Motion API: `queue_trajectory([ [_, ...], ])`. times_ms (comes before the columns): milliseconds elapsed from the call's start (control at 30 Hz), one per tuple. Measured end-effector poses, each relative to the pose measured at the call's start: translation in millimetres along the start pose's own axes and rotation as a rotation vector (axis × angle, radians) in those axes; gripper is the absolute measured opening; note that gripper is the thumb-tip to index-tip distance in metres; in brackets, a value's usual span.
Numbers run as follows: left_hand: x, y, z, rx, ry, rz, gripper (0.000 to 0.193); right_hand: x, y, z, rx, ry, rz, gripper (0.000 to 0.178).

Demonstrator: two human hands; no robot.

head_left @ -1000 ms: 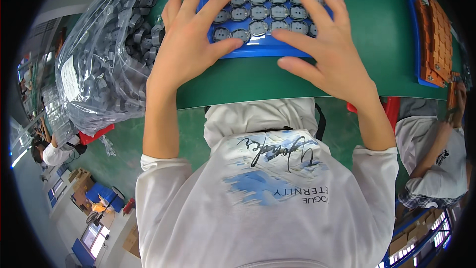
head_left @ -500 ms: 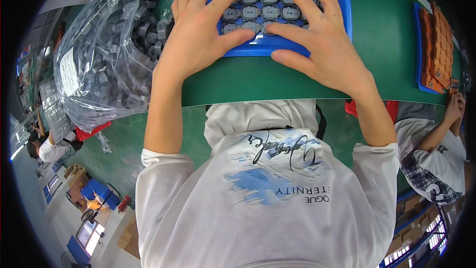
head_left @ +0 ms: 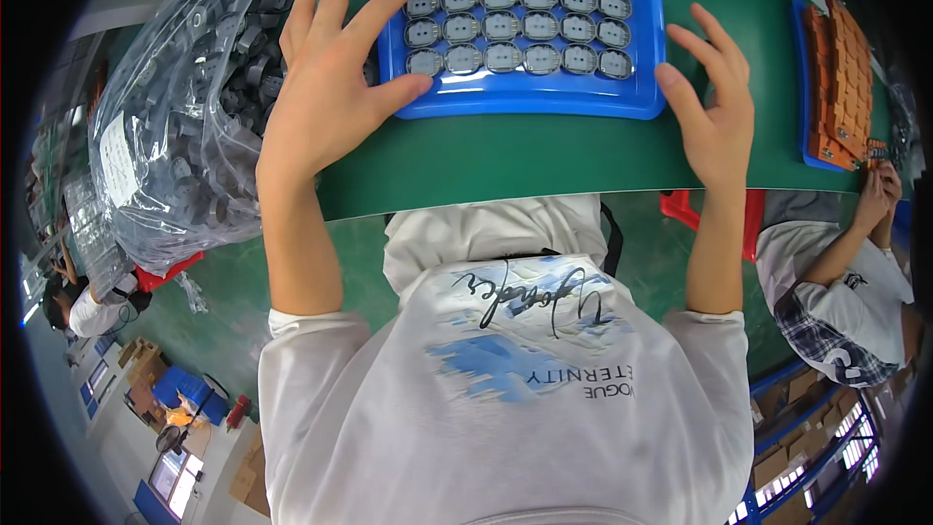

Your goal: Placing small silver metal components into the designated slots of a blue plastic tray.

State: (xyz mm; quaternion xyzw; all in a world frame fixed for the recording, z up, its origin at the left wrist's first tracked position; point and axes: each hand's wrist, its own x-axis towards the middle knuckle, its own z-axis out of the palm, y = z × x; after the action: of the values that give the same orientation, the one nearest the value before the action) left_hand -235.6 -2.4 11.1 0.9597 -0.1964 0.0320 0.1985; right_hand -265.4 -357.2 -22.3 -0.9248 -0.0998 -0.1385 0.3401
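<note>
A blue tray [head_left: 544, 97] lies on the green table, its far side cut off by the picture's upper edge. Rows of small grey oval plastic parts [head_left: 502, 57] lie in it, set out in a grid. At the tray's left rim is my left hand [head_left: 326, 87], fingers spread, with the index fingertip over a part at the left edge and the thumb by the near left corner. Beyond the right rim, my right hand [head_left: 714, 107] hovers with thumb and fingers apart. Neither hand holds anything.
A large clear plastic bag [head_left: 175, 165] full of grey parts stands left of my left arm. Orange parts [head_left: 844, 87] are stacked in another blue tray [head_left: 807, 87] at the far right, where a co-worker's hands [head_left: 880, 196] are busy. The table's near edge [head_left: 466, 201] runs in front of me.
Both hands have moved off the middle of the tray, the left one to its left rim and the right one out past its right rim. The grid of parts is now uncovered.
</note>
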Motion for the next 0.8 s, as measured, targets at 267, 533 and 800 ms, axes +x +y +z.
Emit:
queue_trajectory([
  [267, 0, 58, 12, -0.16, -0.051, 0.284, 0.053, -10, -17, 3, -0.005, -0.037, -0.048, 0.031],
  [533, -4, 63, 29, -0.146, -0.039, 0.227, 0.048, -15, -18, 10, 0.027, -0.075, -0.051, 0.033],
  [800, -6, 62, 29, -0.182, 0.01, 0.239, 0.048, -15, -19, 9, -0.001, -0.078, -0.092, 0.031],
])
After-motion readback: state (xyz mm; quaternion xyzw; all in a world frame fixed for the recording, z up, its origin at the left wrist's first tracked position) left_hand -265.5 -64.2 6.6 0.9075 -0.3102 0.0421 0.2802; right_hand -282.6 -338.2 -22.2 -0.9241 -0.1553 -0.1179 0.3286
